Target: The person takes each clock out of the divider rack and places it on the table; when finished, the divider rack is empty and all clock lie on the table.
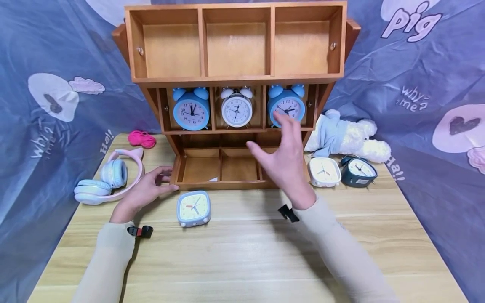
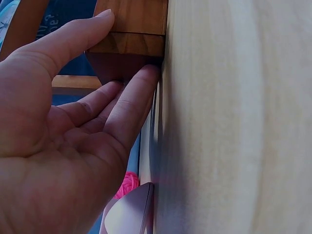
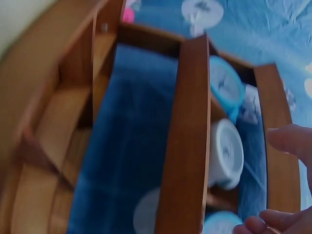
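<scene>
Blue printed cloth [image 1: 17, 105] surrounds a wood-grain table [image 1: 242, 256] carrying a brown wooden shelf [image 1: 238, 78] of three tiers, three compartments each. Its middle tier [image 1: 227, 131] holds a left blue clock [image 1: 191, 112], a white clock [image 1: 236, 110] and a right blue clock [image 1: 292, 106], one per compartment, all round with twin bells; a white scrap [image 1: 213, 179] lies in the left compartment of the bottom tier [image 1: 235, 185]. On the table just before it sits a blue-framed square clock [image 1: 193, 208], round-cornered and pale-faced. The left grip [image 1: 147, 189] pinches the bottom tier's left corner; the right grip [image 1: 285, 164], fingers loosely parted, hovers before the right blue clock, contact unclear.
</scene>
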Available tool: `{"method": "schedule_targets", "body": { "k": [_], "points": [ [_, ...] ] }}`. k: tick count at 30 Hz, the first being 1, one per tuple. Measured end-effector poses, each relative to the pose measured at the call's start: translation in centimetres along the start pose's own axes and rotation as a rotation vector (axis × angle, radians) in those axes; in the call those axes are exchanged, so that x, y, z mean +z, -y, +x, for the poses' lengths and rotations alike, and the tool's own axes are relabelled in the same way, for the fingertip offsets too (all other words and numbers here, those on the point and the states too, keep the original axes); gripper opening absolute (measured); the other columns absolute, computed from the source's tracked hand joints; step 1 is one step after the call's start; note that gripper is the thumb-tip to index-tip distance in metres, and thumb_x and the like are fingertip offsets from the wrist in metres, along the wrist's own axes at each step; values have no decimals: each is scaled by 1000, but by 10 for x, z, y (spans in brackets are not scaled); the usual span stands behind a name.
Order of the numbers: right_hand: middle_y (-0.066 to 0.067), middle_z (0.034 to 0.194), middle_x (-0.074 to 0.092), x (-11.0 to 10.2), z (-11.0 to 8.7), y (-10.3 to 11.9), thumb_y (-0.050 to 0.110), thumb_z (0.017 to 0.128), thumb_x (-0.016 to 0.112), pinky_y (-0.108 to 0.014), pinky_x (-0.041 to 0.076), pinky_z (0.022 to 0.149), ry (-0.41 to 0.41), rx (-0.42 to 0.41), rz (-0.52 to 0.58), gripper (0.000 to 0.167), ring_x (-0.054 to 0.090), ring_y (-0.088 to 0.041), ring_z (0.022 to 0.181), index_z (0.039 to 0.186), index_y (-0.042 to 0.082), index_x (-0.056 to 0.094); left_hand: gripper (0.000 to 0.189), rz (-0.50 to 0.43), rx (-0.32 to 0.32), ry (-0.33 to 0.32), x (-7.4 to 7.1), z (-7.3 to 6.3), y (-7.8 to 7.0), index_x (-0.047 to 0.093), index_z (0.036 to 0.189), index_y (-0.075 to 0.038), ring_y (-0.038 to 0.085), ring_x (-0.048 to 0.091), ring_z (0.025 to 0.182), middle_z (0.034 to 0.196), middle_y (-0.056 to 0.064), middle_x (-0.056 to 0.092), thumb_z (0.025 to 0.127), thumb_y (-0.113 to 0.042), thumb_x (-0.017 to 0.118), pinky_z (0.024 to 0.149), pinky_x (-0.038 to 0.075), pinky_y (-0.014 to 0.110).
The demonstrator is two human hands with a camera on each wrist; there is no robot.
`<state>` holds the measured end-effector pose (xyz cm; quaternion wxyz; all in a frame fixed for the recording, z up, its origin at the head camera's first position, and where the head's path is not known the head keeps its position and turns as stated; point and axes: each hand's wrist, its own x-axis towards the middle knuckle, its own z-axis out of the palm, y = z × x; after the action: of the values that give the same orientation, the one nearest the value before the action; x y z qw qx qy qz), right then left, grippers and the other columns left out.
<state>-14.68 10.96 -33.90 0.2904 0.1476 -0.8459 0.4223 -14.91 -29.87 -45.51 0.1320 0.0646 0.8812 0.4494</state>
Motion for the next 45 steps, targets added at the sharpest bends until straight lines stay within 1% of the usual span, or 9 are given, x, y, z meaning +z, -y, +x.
{"method": "schedule_targets", "body": {
  "k": [3,7,11,16,23,30,38,40,45],
  "points": [
    [-29,154,50,-9,12,-13,31,90,94,-48,43,128,-70,-42,-35,89,51,-41,148,160,-4,51,79,-7,1,-3,1,-1,-1,44,166,3,44,63,141,153,31,64,103,-24,84,95,49,11],
    [-31,151,47,-14,24,-29,33,90,94,-48,43,127,-142,-59,-47,88,47,-41,148,158,-4,53,78,-4,6,-6,3,-2,-1,45,166,3,44,64,140,153,31,64,104,-24,84,95,49,11],
    [-31,151,45,-13,31,-41,33,87,94,-49,42,126,-206,-45,-23,88,44,-40,147,158,-1,54,79,-2,1,-6,2,-2,-1,44,166,3,44,62,142,156,31,62,103,-25,84,95,49,11],
    [-29,155,44,-8,34,-51,32,86,93,-47,40,129,-247,-8,-26,90,41,-37,150,159,-1,51,80,-10,6,-4,2,-1,-1,44,166,4,45,63,142,155,31,62,103,-24,84,95,49,11],
    [-28,156,45,1,37,-60,30,86,93,-42,39,130,-279,3,-32,92,43,-35,150,159,-1,47,78,-12,-1,-12,2,0,-1,47,165,1,43,64,141,153,28,65,102,-25,85,96,48,10],
    [-27,156,45,8,38,-64,29,83,95,-41,38,132,-296,29,-16,95,43,-35,152,159,0,46,79,-15,6,-6,2,0,0,46,166,1,43,65,141,154,28,65,102,-26,85,96,48,10],
    [-29,154,47,12,39,-66,34,83,92,-42,39,131,-327,3,-28,94,44,-36,150,158,0,47,78,-6,20,-2,1,0,0,44,167,2,44,64,141,155,30,64,104,-24,83,97,49,10],
    [-29,153,47,13,39,-67,35,84,91,-42,39,131,-331,-3,-37,93,44,-36,149,157,-1,47,77,-16,18,-1,2,-1,-1,45,166,1,43,65,141,153,29,65,104,-24,84,97,48,10],
    [-29,151,48,13,40,-67,32,85,89,-41,39,131,-339,-3,-57,89,45,-36,148,156,-1,48,77,-5,13,-6,2,-3,-3,46,166,1,43,66,140,150,29,67,104,-25,84,97,48,11]
  ]
}}
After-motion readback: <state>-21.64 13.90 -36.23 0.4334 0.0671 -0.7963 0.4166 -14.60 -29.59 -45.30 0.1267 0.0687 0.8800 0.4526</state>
